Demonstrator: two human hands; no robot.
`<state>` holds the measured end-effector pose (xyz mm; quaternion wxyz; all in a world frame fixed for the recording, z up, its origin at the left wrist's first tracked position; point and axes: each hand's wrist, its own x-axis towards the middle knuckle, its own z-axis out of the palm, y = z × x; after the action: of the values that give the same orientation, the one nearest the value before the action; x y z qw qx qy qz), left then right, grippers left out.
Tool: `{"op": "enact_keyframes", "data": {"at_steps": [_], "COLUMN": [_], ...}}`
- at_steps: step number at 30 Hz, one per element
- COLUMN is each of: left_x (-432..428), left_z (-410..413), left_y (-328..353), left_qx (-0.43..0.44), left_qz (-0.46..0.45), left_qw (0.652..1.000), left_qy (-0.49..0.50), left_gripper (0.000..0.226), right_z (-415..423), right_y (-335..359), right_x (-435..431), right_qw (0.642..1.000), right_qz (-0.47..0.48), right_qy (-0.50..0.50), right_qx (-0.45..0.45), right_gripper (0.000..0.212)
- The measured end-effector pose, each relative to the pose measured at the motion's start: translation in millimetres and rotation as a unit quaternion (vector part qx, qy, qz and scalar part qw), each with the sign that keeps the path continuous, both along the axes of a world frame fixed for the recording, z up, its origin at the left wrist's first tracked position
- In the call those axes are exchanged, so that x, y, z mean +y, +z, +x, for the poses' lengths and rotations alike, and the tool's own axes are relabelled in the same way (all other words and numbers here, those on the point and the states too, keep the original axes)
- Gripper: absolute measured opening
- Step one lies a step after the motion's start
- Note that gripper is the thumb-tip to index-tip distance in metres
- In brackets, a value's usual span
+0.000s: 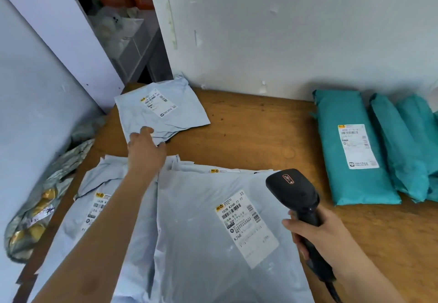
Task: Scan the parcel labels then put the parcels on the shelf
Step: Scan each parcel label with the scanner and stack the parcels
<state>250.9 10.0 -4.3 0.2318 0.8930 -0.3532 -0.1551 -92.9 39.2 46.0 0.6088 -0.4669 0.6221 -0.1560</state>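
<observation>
Though grip unclear, L hand (145, 151) on far grey parcel (166, 113); R hand (320, 234) round scanner (294, 190), cable (333, 291) cropped at edge

**pk_newbie:** ok so what's where on that table (248, 132)?

**shelfrat:** one poly mailer (187, 115) lies flat at the back left, close to the wall (284, 29). The left hand (145, 151) is touching its near corner. Closer in, two more sit side by side and touching: the front mailer (201, 243), and the left mailer (68, 236) under the forearm.

**pk_newbie:** and the right side?

**shelfrat:** a row of wrapped parcels (350, 184) packed against each other, well apart from the mailers. The barcode scanner (294, 191) is in the right hand (327, 234), over the front mailer's right edge. There's also a crumpled bag (35, 207) off the table's left edge.
</observation>
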Motion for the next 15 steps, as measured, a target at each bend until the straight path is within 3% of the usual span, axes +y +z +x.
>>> {"op": "enact_keyframes", "data": {"at_steps": [3, 7, 12, 15], "left_x": [-50.3, -82.7, -111.3, -121.1], "left_z": [55.8, 80.1, 79.7, 80.9], "left_y": [-37.0, -79.3, -100.2, -108.7], "left_qx": [0.019, -0.033, -0.093, -0.097], "left_qz": [0.109, 0.218, 0.186, 0.163], "left_qw": [0.993, 0.968, 0.969, 0.968], "left_qy": [-0.032, -0.121, -0.136, -0.166], "left_gripper": [0.045, 0.057, 0.081, 0.050], "right_z": [15.7, 29.7, 37.6, 40.1], "right_y": [1.4, -6.6, -17.4, -23.1], "right_x": [-4.7, -11.0, -13.4, -15.4], "right_qw": [1.000, 1.000, 0.999, 0.999], "right_qz": [0.008, 0.022, 0.023, 0.018], "right_qy": [0.004, -0.018, -0.032, -0.022], "right_qx": [-0.016, -0.006, 0.021, 0.037], "right_gripper": [0.020, 0.017, 0.017, 0.017]}}
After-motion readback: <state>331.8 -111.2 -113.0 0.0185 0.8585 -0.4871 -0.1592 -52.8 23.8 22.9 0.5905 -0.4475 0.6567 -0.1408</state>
